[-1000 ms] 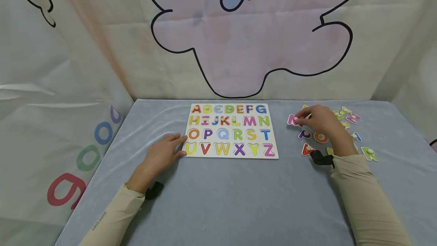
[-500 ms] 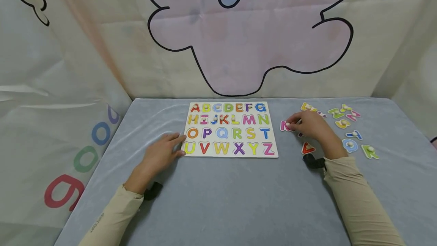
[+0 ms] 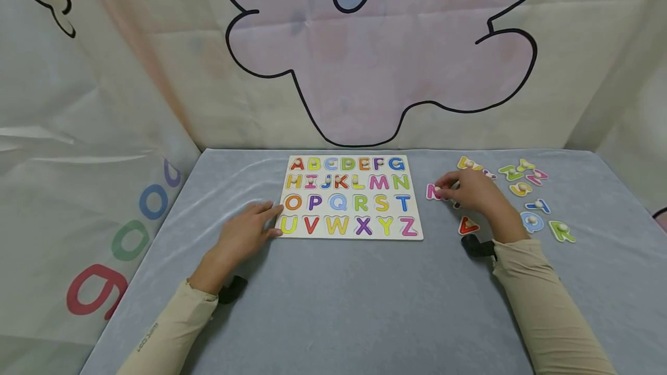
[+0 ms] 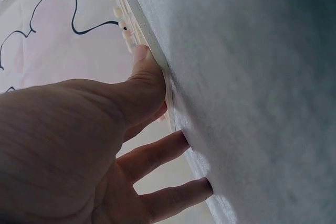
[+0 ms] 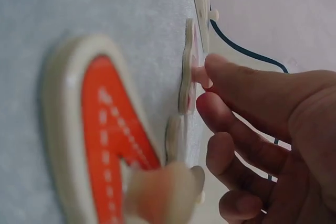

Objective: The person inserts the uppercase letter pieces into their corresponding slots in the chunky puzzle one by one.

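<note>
A white alphabet puzzle board (image 3: 344, 213) lies on the cloth; knobs stand on several letters in its upper two rows. My left hand (image 3: 244, 233) rests at its left edge, fingers extended. In the left wrist view the thumb (image 4: 144, 72) touches the board's rim and other fingertips reach the cloth. Right of the board, my right hand (image 3: 471, 192) holds a pink letter piece (image 3: 431, 192), apparently an M, partly hidden by the fingers. The right wrist view shows thumb and index finger pinching its knob (image 5: 200, 76). A red letter piece (image 3: 468, 225) lies just below that hand.
Several loose knobbed pieces lie right of my right hand, among them a blue Q (image 3: 532, 222), a green R (image 3: 561, 231), a blue T (image 3: 538, 206) and a yellow-orange piece (image 3: 521, 189). A printed fabric backdrop (image 3: 354, 91) rises behind the table.
My right hand has moved left with the pink letter piece, towards the board, then nearly stopped over the last half second. The left hand stays at the board's edge.
</note>
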Tool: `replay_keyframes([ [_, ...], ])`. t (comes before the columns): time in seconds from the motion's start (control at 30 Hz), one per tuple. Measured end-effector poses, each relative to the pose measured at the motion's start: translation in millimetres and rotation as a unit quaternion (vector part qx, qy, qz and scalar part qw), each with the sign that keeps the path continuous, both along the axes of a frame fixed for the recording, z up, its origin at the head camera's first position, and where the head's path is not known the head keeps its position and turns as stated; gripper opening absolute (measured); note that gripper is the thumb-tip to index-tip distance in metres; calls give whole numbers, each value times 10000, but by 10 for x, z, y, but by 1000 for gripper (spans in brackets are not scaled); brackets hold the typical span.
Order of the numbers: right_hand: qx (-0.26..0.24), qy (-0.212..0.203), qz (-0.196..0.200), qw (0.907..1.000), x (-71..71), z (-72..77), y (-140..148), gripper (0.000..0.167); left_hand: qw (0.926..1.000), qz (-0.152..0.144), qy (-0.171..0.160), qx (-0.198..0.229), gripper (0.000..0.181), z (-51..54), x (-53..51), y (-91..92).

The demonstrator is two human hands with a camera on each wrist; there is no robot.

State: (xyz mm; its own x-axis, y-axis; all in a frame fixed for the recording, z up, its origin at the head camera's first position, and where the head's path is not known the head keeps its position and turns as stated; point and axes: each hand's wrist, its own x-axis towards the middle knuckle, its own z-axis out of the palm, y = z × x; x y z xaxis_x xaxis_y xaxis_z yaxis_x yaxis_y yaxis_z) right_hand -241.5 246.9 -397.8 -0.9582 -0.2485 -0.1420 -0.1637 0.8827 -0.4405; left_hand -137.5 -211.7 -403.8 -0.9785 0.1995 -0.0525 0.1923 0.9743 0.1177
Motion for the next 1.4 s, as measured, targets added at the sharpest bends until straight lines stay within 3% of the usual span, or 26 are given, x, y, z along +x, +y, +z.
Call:
replay_keyframes([
  [0.7,111,114,-77,9998,-26,7,-57,29,10000,-61,53,-31,60,3,-42,-30],
  [0.93,65,204,-50,9998,-2,156,-411,30,10000,-65,51,-23,61,-30,-50,-46],
  [1.1,4,334,229,9992,-52,229,-775,26,9999,-128,108,-14,61,-65,-54,-46],
  [1.4,146,407,169,9989,-182,160,-1155,24,9999,-87,114,-23,61,-47,-44,-34],
])
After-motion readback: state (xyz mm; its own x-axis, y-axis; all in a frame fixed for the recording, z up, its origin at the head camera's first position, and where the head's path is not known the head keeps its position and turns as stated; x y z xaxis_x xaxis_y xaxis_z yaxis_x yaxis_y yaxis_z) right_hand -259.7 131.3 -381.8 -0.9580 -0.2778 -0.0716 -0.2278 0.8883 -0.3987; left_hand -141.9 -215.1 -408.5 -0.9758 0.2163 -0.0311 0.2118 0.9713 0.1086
